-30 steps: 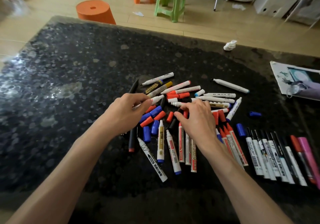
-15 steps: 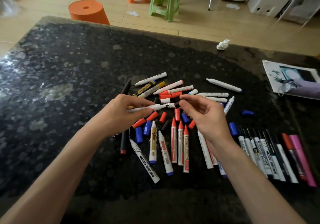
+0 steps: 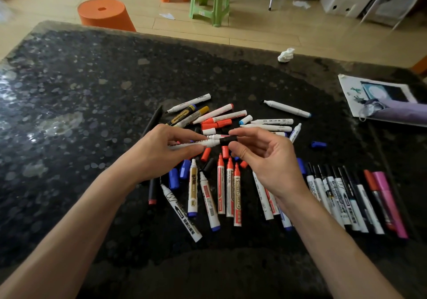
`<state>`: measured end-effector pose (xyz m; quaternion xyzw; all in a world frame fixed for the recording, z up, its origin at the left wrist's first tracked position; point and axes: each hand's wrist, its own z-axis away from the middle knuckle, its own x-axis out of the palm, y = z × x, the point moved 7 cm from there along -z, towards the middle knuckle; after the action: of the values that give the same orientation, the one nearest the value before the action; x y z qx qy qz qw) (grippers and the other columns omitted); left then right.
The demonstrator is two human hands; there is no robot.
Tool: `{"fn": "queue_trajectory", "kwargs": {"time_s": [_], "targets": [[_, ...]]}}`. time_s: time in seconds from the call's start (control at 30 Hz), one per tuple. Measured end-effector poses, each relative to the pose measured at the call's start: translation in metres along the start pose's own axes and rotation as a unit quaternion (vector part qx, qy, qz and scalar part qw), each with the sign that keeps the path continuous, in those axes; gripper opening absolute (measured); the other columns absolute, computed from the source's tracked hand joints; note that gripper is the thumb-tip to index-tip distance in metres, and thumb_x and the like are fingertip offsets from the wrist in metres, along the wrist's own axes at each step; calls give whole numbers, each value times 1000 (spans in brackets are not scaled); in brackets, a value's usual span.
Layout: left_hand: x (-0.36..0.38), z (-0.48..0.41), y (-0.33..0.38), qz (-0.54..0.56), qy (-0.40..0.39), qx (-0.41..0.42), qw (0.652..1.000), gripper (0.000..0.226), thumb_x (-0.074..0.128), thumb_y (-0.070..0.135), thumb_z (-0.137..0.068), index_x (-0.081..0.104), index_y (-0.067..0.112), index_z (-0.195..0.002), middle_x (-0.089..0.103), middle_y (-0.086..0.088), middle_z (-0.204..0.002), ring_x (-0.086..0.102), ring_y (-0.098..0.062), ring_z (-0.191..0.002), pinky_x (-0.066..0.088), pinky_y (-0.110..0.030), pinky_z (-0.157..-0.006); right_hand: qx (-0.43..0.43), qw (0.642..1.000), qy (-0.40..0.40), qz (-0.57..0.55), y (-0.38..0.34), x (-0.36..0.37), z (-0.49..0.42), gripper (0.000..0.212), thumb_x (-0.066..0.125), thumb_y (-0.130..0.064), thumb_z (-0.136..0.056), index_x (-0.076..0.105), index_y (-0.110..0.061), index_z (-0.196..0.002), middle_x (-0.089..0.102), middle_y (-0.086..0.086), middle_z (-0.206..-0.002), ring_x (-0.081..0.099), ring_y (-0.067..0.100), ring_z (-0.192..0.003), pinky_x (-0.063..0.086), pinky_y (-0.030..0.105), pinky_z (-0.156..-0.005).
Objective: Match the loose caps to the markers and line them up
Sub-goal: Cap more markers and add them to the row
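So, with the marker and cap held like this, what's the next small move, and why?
Probably press the black cap home onto the tip of the white marker. The right hand pinches the cap right at the tip, roughly in line with the barrel the left hand grips, but whether it is fully seated cannot be told.

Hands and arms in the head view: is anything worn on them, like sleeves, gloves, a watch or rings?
No. The left hand and right hand are bare: no gloves or rings show. The left forearm and right forearm are uncovered down to the frame edge, with no sleeve, watch, bracelet or marking visible.
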<state>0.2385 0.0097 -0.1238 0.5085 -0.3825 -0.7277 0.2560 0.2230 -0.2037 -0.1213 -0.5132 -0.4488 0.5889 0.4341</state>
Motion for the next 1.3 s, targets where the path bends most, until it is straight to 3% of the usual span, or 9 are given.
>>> {"fn": "queue_trajectory", "kwargs": {"time_s": [0.07,0.2,0.3,0.47,0.63,0.83,0.97,1.17,1.3], "targets": [[1,1,1,-1,-3,1,1000,19,69,45,-93,76,51,-111,77,18,-94,71,-7,-94,57,-40,-90,-11,1000,-15,14,-1,3,0,27,80,-13,-88,77,-22,-114,79,-7,-104,75,8,-101,61,31,-90],[3,3,5,-16,0,15,1000,19,69,42,-95,76,49,-111,71,26,-75,64,4,-70,45,-13,-65,-26,999,-26,32,-3,7,-1,27,79,-12,-89,77,-18,-115,80,-5,-103,77,10,-96,62,32,-90],[2,4,8,-11,11,31,999,17,69,39,-95,77,45,-109,63,24,-60,53,1,-54,39,-15,-53,-39,997,-27,55,-4,7,-1,26,79,-14,-90,77,-17,-116,80,-6,-102,77,9,-94,62,32,-89],[5,2,3,-33,23,28,999,19,65,46,-96,76,49,-112,68,33,-76,62,11,-73,48,-29,-68,-66,995,-14,71,-8,9,1,25,76,-14,-93,78,-16,-117,80,-7,-101,77,8,-94,63,34,-87],[8,1,0,-49,39,25,998,19,62,53,-96,71,59,-111,73,30,-97,68,-4,-98,56,-49,-90,-63,997,-2,49,-4,8,4,26,76,-12,-93,78,-16,-118,80,-6,-104,77,10,-96,63,35,-88],[13,1,2,-64,27,23,997,20,62,46,-98,70,58,-112,72,31,-98,65,-2,-102,55,-45,-90,-53,997,2,61,0,7,7,29,76,-14,-93,76,-15,-122,79,-6,-110,75,7,-102,62,33,-91],[27,3,20,-9,11,63,998,19,57,37,-103,74,41,-110,70,22,-82,63,2,-73,48,-18,-66,-14,999,15,-36,-2,8,12,18,74,-18,-95,77,-18,-112,79,-4,-103,75,12,-100,61,32,-90],[48,-4,43,64,20,72,995,28,58,44,-101,65,31,-125,74,11,-88,72,-5,-81,60,-32,-78,70,981,51,-175,7,-6,18,22,71,-30,-94,75,-17,-111,79,4,-106,75,19,-106,58,36,-95],[62,-5,56,44,13,80,996,33,57,39,-101,59,31,-133,67,20,-108,64,10,-99,52,-9,-79,54,983,121,-129,9,-59,19,26,62,-26,-103,70,-21,-127,79,-1,-105,74,11,-104,59,26,-88]]}}
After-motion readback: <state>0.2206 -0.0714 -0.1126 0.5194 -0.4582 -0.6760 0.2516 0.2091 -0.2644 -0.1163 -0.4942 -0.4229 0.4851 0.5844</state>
